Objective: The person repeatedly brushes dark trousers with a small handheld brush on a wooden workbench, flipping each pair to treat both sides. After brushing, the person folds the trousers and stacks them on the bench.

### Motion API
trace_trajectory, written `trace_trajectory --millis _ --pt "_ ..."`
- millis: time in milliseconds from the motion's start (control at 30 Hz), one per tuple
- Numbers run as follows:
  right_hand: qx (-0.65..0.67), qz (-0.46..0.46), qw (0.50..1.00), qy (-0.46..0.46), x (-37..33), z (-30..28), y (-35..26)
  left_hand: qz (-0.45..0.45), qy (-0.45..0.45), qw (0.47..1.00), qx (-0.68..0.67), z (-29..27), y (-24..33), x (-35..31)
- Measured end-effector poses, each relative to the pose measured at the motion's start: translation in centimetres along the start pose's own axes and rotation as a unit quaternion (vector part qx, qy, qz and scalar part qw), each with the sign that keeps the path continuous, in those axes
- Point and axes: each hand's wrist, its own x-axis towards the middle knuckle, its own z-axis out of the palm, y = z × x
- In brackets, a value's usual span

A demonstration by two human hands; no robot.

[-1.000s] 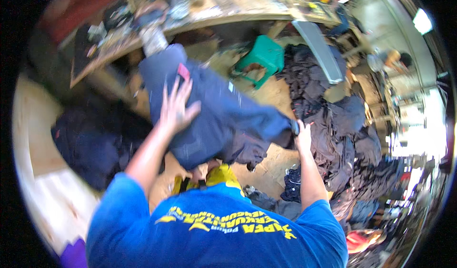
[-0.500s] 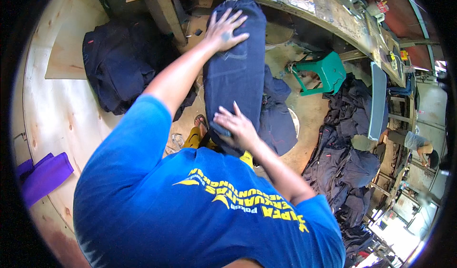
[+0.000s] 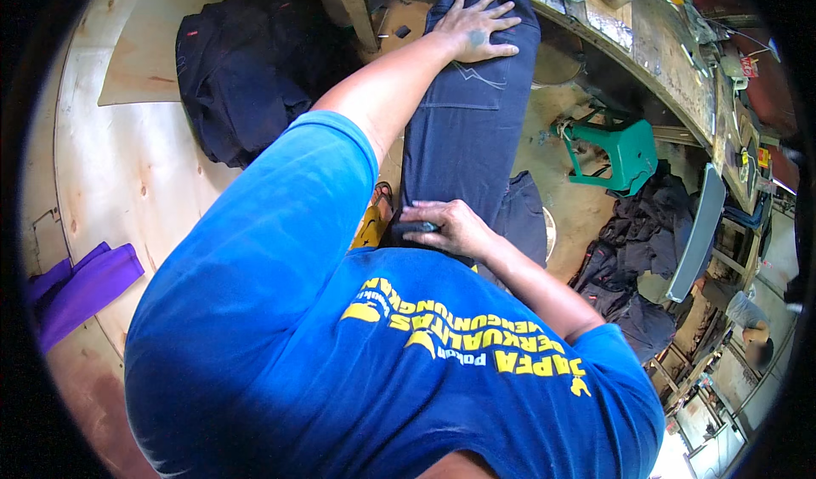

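A pair of dark navy trousers with a gathered elastic waistband stretches lengthwise before me, its far end against the workbench edge. White zigzag lines mark the cloth near a pocket-like seam. Near the waistband, my left hand lies flat on the fabric, fingers spread. My right hand rests at the near end, close to my shirt, its fingers bent around a small dark object that I cannot identify. More dark cloth hangs to the right of the trousers.
The wooden workbench curves across the far right. A green plastic stool stands below it. Dark garments are piled at left and right. Purple cloth lies far left. Another person is at far right.
The whole view has shifted, placing the trousers further right. My right hand has drawn closer to my body and its fingers are more closed. My left hand stays flat near the waistband.
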Motion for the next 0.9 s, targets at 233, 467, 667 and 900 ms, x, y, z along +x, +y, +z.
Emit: trace_trajectory --millis 233,467,667,900 --pt "-0.096 -0.079 0.964 0.236 6.1 -7.1 4.5 0.007 -0.012 0.998 -0.058 -1.5 0.1 -0.1" --pt "0.049 -0.041 0.998 -0.029 -2.3 1.9 1.0 0.007 -0.046 0.992 -0.121 -3.7 0.3 -0.2" --pt "-0.055 -0.041 0.961 0.268 4.8 -9.1 2.9 0.007 -0.063 0.993 -0.104 -3.2 0.4 0.2" --pt "0.078 0.031 0.996 0.016 -4.8 1.1 2.3 0.013 -0.053 0.989 -0.139 -2.7 -0.9 0.6"
